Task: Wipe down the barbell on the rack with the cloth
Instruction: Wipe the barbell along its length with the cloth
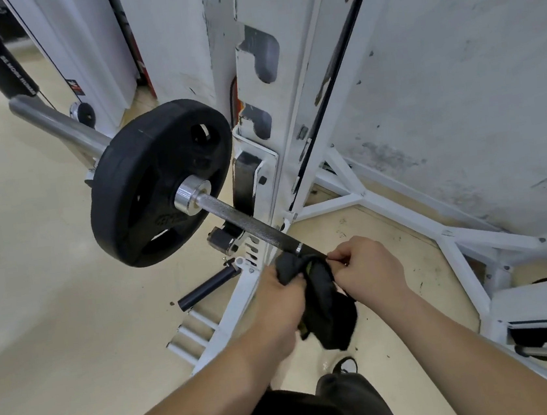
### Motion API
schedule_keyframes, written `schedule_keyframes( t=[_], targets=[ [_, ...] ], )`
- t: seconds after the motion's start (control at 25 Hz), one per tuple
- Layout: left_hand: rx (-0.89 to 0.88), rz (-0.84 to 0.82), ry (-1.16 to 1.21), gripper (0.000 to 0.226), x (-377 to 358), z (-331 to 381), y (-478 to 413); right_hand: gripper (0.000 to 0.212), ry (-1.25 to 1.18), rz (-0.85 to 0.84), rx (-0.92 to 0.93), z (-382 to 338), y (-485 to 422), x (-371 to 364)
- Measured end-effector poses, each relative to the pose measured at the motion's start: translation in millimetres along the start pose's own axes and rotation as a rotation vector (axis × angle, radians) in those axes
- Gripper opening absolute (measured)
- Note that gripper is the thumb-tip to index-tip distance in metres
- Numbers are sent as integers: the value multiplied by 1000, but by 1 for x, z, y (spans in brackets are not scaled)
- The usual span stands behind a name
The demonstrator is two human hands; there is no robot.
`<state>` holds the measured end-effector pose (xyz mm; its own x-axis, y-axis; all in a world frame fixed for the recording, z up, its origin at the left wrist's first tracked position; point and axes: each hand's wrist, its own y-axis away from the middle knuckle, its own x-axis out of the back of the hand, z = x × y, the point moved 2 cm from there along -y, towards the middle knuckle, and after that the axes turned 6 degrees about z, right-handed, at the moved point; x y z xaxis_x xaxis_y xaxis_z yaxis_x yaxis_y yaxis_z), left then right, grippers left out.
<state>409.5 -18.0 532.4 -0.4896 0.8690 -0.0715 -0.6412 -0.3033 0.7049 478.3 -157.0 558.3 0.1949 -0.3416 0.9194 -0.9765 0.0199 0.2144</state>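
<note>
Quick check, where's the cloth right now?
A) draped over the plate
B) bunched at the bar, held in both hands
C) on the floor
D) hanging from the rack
B: the cloth is bunched against the bar, with the left hand and right hand both gripping it, short of the plate.

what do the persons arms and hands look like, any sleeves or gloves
The left hand and right hand wear no gloves. No watch or wristband shows, and no sleeve comes into view on either arm. The left hand is slightly motion-blurred.
</note>
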Motion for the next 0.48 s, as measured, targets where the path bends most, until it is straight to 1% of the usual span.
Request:
schedule_keyframes(
  t=[0.08, 0.12, 0.16, 0.2, 0.28, 0.36, 0.4, 0.44, 0.48],
  targets=[
    [-45, 104, 169, 26, 16, 12, -18, 23, -80, 11, 30, 8, 7, 2],
    [-74, 150, 269, 21, 20, 17, -25, 30, -110, 21, 46, 13, 10, 4],
    [-103, 190, 298, 16, 18, 19, -28, 36, -116, 27, 60, 19, 13, 6],
    [-118, 211, 270, 14, 10, 16, -23, 38, -89, 21, 76, 28, 16, 9],
    [-91, 204, 104, 15, -13, -7, -1, 37, 21, -18, 100, 43, 20, 16],
    [-93, 80, -46, 15, -37, -27, 26, 22, 137, -65, 120, 56, 21, 23],
    [-130, 31, -86, 13, -41, -29, 35, 16, 161, -90, 130, 60, 22, 26],
    [-189, 40, -98, 11, -38, -24, 39, 15, 155, -103, 136, 63, 23, 26],
    [-270, 111, -119, 9, -29, -13, 36, 15, 136, -106, 138, 65, 24, 25]
  ],
)
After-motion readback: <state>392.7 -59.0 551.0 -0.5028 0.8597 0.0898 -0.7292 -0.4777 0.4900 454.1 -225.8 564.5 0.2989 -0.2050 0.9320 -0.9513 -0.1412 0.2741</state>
